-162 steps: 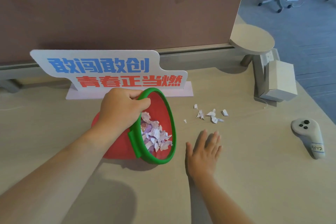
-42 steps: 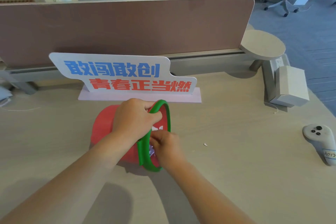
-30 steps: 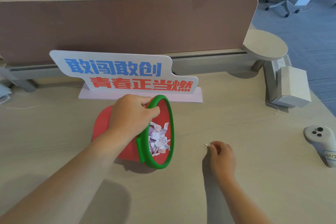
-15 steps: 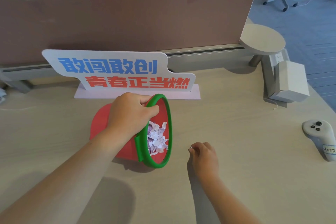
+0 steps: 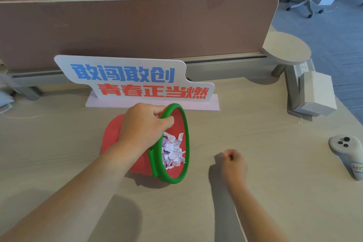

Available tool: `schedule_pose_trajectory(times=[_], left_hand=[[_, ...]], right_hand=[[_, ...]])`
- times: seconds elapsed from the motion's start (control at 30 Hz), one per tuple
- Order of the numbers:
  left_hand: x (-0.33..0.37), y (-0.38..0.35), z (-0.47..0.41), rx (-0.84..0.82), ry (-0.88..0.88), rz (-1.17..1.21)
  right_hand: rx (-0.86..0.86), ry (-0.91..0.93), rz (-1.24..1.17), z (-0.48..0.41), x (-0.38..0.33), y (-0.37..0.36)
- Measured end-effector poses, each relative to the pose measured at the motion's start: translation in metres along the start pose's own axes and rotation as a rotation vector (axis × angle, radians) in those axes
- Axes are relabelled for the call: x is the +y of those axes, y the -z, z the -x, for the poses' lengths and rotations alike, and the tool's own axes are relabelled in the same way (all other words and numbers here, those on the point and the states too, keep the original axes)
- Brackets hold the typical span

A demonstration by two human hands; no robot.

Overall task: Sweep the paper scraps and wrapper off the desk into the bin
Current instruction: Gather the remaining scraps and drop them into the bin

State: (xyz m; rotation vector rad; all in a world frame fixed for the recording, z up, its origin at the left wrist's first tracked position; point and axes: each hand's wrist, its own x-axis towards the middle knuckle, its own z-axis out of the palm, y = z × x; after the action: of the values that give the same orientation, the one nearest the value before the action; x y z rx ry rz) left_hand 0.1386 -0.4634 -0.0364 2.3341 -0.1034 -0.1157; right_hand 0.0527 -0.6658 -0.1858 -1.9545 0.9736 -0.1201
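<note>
left hand grips bin rim, tipped | right hand pinched shut, contents unseen | carry over mouth, then release

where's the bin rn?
Head view, centre of the desk: the red bin lies tipped on its side just in front of the sign, the left hand gripping its green rim, mouth facing the right hand.

Sign, controller, box.
</note>
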Motion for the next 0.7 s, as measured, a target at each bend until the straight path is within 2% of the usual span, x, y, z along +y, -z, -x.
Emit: schedule_pose_trajectory(times=[0.07,0.13,0.2,0.27,0.33,0.4,0.5,0.53,0.57,0.63,0.7], left_hand=[[0.000,0.003,0.001,0.003,0.015,0.033],[0.001,0.006,0.002,-0.003,0.029,0.087],[0.000,0.006,0.004,-0.008,0.026,0.150],[-0.001,0.007,0.007,0.004,0.013,0.193],[-0.003,0.011,0.009,0.004,0.010,0.228],[-0.007,0.017,0.012,0.016,0.015,0.278],[-0.017,0.028,0.017,0.064,0.048,0.397],[-0.023,0.032,0.018,0.092,0.076,0.446],[-0.029,0.035,0.020,0.122,0.109,0.496],[-0.044,0.044,0.025,0.170,0.181,0.570],[-0.061,0.050,0.031,0.210,0.262,0.665]], right_hand=[[0.072,0.019,-0.157,0.001,-0.019,0.018],[-0.044,0.147,-0.187,0.013,-0.051,0.022],[-0.250,0.342,-0.097,0.032,-0.081,0.011],[-0.420,0.563,0.091,0.046,-0.101,-0.003],[-0.451,0.711,0.197,0.051,-0.111,-0.010],[-0.355,0.650,0.112,0.053,-0.114,-0.008],[0.000,0.463,-0.012,0.051,-0.104,-0.005],[0.045,0.381,-0.012,0.050,-0.101,-0.004],[0.007,0.295,-0.004,0.049,-0.100,-0.005],[-0.207,0.191,-0.054,0.049,-0.099,-0.012],[-0.384,0.211,-0.140,0.055,-0.104,-0.022]])
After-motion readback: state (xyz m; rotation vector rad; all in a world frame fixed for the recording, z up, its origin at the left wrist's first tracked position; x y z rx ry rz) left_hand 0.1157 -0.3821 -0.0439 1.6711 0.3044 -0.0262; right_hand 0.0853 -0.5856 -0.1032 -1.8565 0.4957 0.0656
